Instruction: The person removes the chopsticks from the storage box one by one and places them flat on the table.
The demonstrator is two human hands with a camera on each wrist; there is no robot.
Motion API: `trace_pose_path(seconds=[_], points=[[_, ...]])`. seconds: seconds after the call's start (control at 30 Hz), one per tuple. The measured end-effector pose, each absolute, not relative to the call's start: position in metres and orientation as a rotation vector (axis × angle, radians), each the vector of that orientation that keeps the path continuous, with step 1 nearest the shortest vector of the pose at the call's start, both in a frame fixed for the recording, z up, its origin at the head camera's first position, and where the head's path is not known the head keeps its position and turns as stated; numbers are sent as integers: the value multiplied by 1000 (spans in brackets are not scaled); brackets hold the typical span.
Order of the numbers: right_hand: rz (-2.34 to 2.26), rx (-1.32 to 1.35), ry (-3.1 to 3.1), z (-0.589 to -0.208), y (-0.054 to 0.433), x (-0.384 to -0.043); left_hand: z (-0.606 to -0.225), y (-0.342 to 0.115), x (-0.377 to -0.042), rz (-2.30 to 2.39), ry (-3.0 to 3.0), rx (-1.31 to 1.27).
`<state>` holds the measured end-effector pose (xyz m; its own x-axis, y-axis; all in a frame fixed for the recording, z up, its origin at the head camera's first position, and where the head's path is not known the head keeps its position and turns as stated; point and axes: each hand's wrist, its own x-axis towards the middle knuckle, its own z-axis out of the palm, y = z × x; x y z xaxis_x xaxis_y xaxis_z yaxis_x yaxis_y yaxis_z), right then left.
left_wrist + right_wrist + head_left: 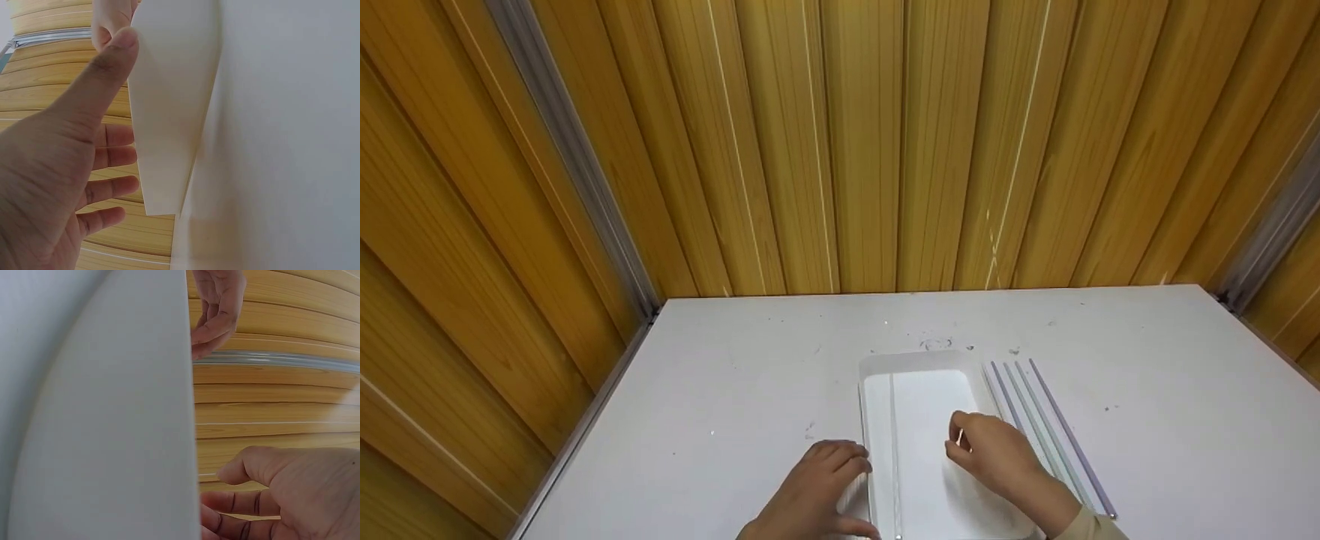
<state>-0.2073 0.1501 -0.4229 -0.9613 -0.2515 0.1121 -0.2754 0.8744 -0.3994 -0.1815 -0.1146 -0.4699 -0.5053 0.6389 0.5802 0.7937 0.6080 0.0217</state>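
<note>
A white rectangular tray [919, 362] lies on the table, with one thin whitish rod [894, 442] lengthwise along its left side. My left hand [817, 484] rests against the tray's left rim. In the left wrist view its thumb [107, 62] touches the wall's edge, the other fingers spread and relaxed. Over the tray's right half hovers my right hand [997, 454], its fingers loosely bent. Between its thumb and fingers [230, 500] no held thing shows in the right wrist view. Right of the tray, thin purple rods [1064, 424] and green rods [1042, 412] lie side by side, partly behind the right forearm.
The white table [720, 375] carries small dark marks and specks near its back edge. Yellow wood-look panels [862, 150] stand behind and at both sides, joined by grey metal corner strips [577, 142].
</note>
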Motion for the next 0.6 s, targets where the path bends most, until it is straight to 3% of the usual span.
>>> trace_pose_path(seconds=[0.6], points=[[598, 684, -2971, -443, 115, -202, -467, -115, -180, -388, -2391, -1112]])
